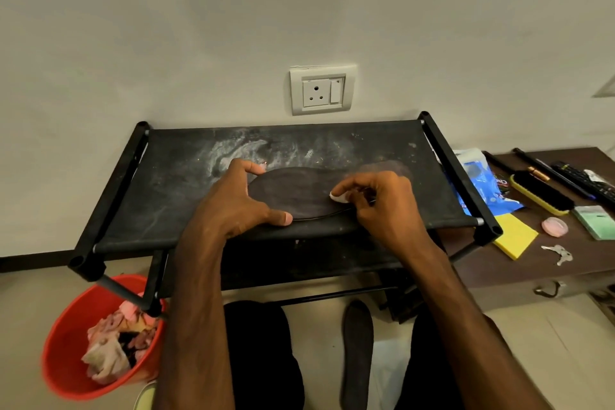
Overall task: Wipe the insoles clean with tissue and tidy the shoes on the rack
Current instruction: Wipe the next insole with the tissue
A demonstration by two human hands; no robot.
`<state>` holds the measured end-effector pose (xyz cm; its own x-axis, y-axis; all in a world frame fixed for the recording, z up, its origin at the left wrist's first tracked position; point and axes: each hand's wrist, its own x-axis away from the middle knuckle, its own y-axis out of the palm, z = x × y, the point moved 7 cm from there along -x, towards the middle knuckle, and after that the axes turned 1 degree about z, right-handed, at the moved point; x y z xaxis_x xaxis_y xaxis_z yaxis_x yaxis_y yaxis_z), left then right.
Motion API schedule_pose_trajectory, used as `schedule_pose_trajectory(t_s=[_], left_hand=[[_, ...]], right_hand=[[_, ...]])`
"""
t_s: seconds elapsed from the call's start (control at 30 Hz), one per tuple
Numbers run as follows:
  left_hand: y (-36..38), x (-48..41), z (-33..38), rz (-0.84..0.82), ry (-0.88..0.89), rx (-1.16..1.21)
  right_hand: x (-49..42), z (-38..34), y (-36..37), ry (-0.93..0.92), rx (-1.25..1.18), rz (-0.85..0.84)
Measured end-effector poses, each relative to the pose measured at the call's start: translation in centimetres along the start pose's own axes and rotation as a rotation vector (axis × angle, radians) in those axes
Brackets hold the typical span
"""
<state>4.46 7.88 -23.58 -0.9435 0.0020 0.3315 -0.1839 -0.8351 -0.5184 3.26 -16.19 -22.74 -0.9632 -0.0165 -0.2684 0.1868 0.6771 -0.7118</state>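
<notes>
The dark flat insole [299, 196] lies lengthwise, left to right, on top of the black fabric shoe rack [186, 176]. Our left hand [239, 200] clamps its left end between thumb and fingers. Our right hand [376, 203] pinches a white tissue wad [339, 197] against its right part, so we'd likely stroke leftward.

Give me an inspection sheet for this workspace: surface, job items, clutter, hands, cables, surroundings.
Surface: black rack shelf, smeared with white dust.
Job's things: insole flat on the shelf; tissue on it; second insole on the floor below.
Clutter: red bucket of rags at left; brush, yellow pad and keys on the side table at right.
Hands: left hand grips the insole's left end; right hand pinches the tissue against the insole.
Cables: nothing seen.
Surroundings: pale wall, wall socket above the rack.
</notes>
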Motion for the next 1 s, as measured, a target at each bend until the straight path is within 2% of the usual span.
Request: schedule_pose_trajectory(t_s=[0.07,0.23,0.33,0.47,0.57,0.63,0.77,1.0], left_hand=[[-0.3,0.4,0.4,0.027,0.026,0.065],[-0.5,1.2,2.0,0.065,0.102,0.464],[-0.9,1.6,3.1,0.140,0.169,0.521],[-2.5,2.9,4.6,0.259,0.294,0.670],[-4.3,4.0,5.2,0.360,0.349,0.793],[-5.1,4.9,5.8,0.402,0.377,0.835],[-5.5,6.3,7.4,0.432,0.448,0.801],[-3.5,7.4,9.9,0.240,0.559,0.665]], right_hand=[[0.3,-0.4,-0.2,-0.035,-0.020,0.033],[0.7,-1.7,-0.6,-0.190,0.015,0.105],[0.8,-1.6,-1.6,-0.150,-0.051,0.202],[1.0,-1.6,-4.5,-0.029,-0.269,0.366],[1.3,-1.6,-6.7,0.024,-0.304,0.420],[1.5,-2.1,-7.2,0.032,-0.340,0.341],[2.2,-4.4,-6.7,0.052,-0.527,0.079],[4.7,-4.9,-6.0,0.116,-0.580,-0.078]])
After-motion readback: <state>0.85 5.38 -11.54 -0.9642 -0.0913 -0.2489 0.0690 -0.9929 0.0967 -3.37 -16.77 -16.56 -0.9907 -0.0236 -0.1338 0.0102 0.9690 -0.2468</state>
